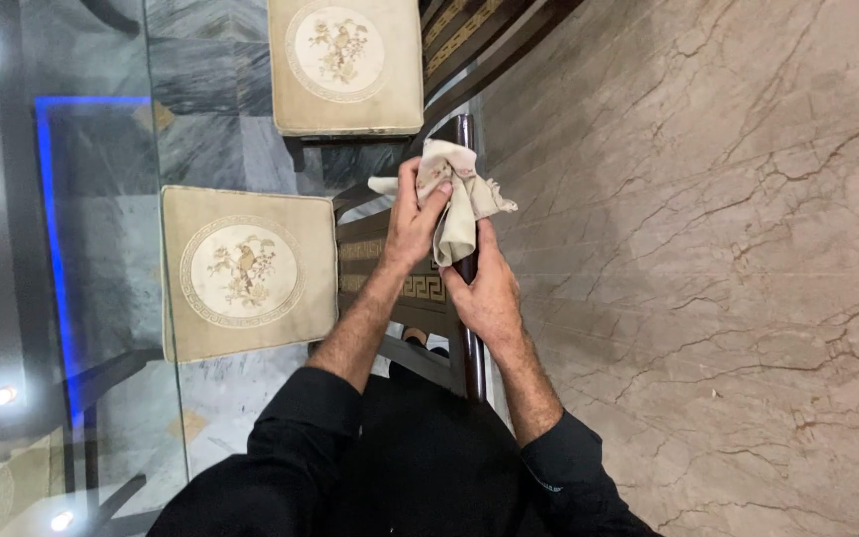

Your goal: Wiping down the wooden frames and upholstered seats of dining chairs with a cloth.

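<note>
I look straight down over the back of a dark wooden chair (pixel 405 288) with a gold key-pattern band. My left hand (pixel 413 221) presses a crumpled cream cloth (pixel 459 189) onto the chair's top rail (pixel 465 134). The cloth's lower end hangs between both hands. Just below it, my right hand (pixel 486 291) is closed around the same rail. Both arms wear black sleeves.
The chair's beige seat cushion (pixel 247 270) with a round bird motif lies to the left. A second matching chair cushion (pixel 344 62) sits above it. A glass tabletop (pixel 52 249) with light reflections covers the left side. Veined beige marble floor (pixel 708 259) fills the right.
</note>
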